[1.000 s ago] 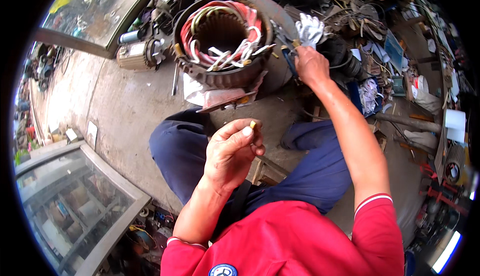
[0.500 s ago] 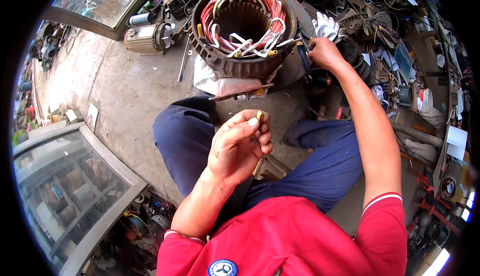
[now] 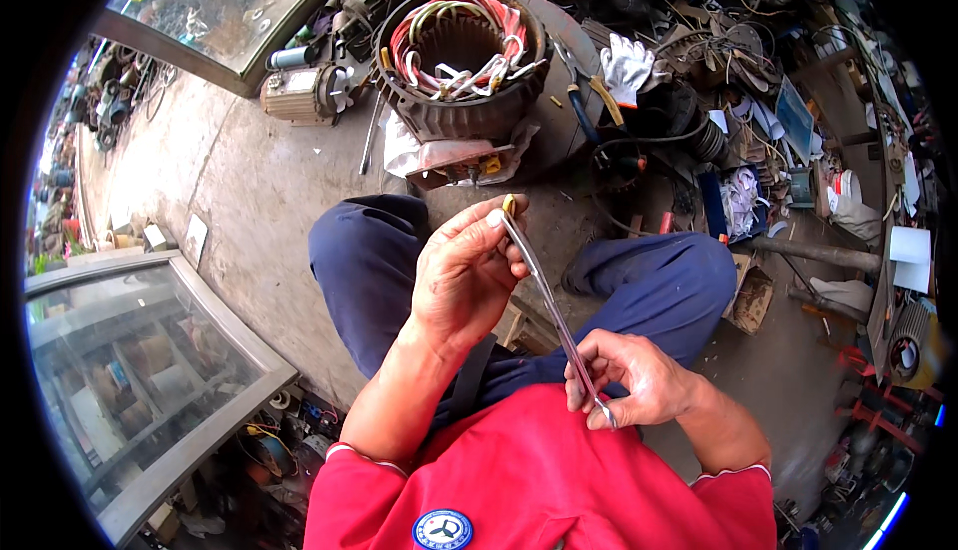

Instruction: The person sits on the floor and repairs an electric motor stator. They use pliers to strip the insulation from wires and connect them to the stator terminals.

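Note:
Above my lap, my left hand (image 3: 461, 275) pinches a small yellow piece (image 3: 510, 204) between thumb and fingertips. A long, slim, shiny metal tool (image 3: 552, 305) runs from that piece down to my right hand (image 3: 639, 378), whose fingers and thumb are closed round its lower part. Its upper end meets the yellow piece at my left fingertips; whether it goes inside I cannot tell. Ahead stands a round, ribbed motor stator (image 3: 454, 116) with red and white windings (image 3: 506, 31). Beside it lie pliers (image 3: 579, 101) with dark blue and yellow handles.
White gloves (image 3: 627, 69) lie right of the stator. A small motor (image 3: 302, 93) with a fan sits to its left. A glass-topped frame (image 3: 150, 370) stands at my left, and piled parts and papers (image 3: 773, 116) fill the right side. A small open box (image 3: 750, 295) is past my right knee.
My right hand has come back from beside the stator to my lap, now with the metal tool. My left hand still pinches the yellow piece. The view has shifted slightly.

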Available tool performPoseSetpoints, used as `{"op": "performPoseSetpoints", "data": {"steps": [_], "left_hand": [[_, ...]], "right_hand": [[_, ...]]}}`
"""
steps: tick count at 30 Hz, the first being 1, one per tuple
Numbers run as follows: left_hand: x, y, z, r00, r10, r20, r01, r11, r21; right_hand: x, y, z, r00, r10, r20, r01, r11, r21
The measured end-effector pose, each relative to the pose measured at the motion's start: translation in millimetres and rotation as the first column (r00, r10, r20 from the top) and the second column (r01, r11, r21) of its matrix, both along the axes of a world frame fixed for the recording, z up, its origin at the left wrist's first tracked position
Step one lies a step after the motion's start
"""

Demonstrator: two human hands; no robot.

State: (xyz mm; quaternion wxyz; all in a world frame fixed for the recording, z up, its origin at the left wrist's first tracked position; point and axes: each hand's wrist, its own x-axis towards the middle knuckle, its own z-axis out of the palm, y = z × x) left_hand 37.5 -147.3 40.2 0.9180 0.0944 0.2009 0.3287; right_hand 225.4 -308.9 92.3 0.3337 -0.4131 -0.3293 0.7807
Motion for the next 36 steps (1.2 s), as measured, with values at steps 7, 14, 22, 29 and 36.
{"op": "performPoseSetpoints", "data": {"steps": [7,14,22,29,36], "left_hand": [[4.0,-13.0,14.4,0.999,0.048,-0.012,-0.048,0.998,0.048],[-0.2,-18.3,10.9,0.986,0.149,-0.068,-0.131,0.968,0.216],[-5.4,-18.3,7.7,0.971,0.181,-0.153,-0.105,0.907,0.407],[-8.0,-20.5,9.8,0.968,0.215,-0.133,-0.147,0.907,0.395],[-12.6,-19.7,6.9,0.945,0.217,-0.244,-0.041,0.819,0.573]], "right_hand": [[-3.5,-14.4,2.7,0.998,-0.048,0.032,0.047,0.999,0.016],[-13.7,-18.8,5.2,0.997,-0.073,0.032,0.072,0.997,0.023],[-18.7,-27.0,7.1,0.990,-0.126,-0.065,0.128,0.992,0.017],[-30.5,-34.3,7.2,0.971,-0.225,-0.079,0.226,0.974,-0.001],[-37.0,-37.9,5.8,0.921,-0.341,0.189,0.263,0.901,0.344]]}}
